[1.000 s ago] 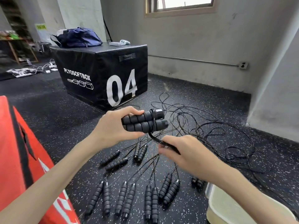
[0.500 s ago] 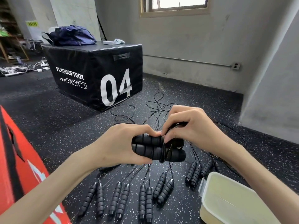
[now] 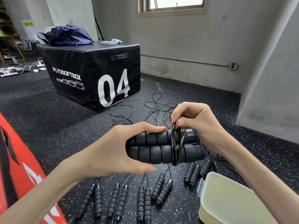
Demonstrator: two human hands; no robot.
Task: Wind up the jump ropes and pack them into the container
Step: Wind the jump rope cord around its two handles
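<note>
My left hand (image 3: 116,147) grips a pair of black foam jump-rope handles (image 3: 155,147), held side by side and level in front of me. A thin black cord (image 3: 176,143) runs in several turns around both handles near their right end. My right hand (image 3: 196,122) pinches that cord just above the handles. Several more handle pairs (image 3: 144,199) lie in a row on the floor below, their cords tangled (image 3: 155,109) behind. A pale plastic container (image 3: 210,206) stands open at the lower right.
A black plyo box marked 04 (image 3: 97,75) stands ahead on the left, with a blue bag (image 3: 68,36) on top. A red box (image 3: 19,172) is close at my left. Grey walls close off the back and right.
My right hand has carried the cord around the paired handles, adding turns, and now pinches it on top. My left hand keeps hold of the handles, now closer to me.
</note>
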